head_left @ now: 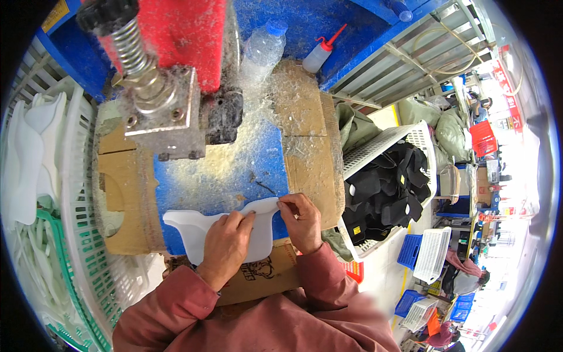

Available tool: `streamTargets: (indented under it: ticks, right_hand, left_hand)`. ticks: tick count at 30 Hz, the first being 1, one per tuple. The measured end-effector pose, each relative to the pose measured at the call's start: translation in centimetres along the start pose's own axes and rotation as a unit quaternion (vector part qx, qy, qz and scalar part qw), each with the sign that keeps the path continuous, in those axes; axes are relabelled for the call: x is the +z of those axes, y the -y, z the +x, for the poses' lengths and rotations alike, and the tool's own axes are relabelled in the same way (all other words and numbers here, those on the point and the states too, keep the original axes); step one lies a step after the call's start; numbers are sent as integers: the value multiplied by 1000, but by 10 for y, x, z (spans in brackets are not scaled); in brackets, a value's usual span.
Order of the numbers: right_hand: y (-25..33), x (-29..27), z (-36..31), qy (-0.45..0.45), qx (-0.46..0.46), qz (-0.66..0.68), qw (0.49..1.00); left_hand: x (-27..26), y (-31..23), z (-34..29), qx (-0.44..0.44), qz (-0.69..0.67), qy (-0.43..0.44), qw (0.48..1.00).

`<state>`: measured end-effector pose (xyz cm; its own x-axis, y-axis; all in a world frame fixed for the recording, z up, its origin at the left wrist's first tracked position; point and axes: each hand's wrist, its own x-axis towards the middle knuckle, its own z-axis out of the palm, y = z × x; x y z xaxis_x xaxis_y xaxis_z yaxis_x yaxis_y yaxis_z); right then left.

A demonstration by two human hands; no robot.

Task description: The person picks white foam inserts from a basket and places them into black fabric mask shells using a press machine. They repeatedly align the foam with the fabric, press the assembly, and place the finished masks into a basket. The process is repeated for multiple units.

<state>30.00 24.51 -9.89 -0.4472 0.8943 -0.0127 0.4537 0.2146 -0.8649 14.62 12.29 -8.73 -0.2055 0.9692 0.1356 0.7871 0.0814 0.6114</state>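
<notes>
A thin white sheet piece with a curved, notched upper edge (194,232) lies over the near edge of the blue worktop (193,196). My left hand (229,240) grips it near its middle, with bent fingers and the thumb along the top edge. At its upper right corner, my right hand (302,223) pinches the piece between thumb and fingers. Just beyond my hands stands a machine with a metal block (164,117), a spring and a red body (190,41). Pale dust (214,164) covers the worktop beneath the machine.
Cardboard (302,117) lines the worktop's sides. Behind stand a clear bottle (264,50) and a red-nozzled squeeze bottle (318,56). A left basket (79,176) holds similar white pieces (35,146); a right basket (431,158) holds black pieces (381,199). Another person (466,276) is far right.
</notes>
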Motion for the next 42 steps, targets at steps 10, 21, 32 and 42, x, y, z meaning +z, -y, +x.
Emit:
streamTargets:
  ticks: [10,21,32,42]
  right_hand:
    - [3,2,7,-1,-71,-108,992]
    - [-11,-16,26,135,11,-248,959]
    - [-12,-14,34,109,93,132,981]
    - [-52,2,68,329,-308,-266,852]
  left_hand:
    - [-2,-3,2,-17,1,9,1000]
    - [23,5,-7,-9,-41,-38,998]
    - [16,41,-11,-51,-360,29,931]
    - [41,69,-6,-35,-440,29,897]
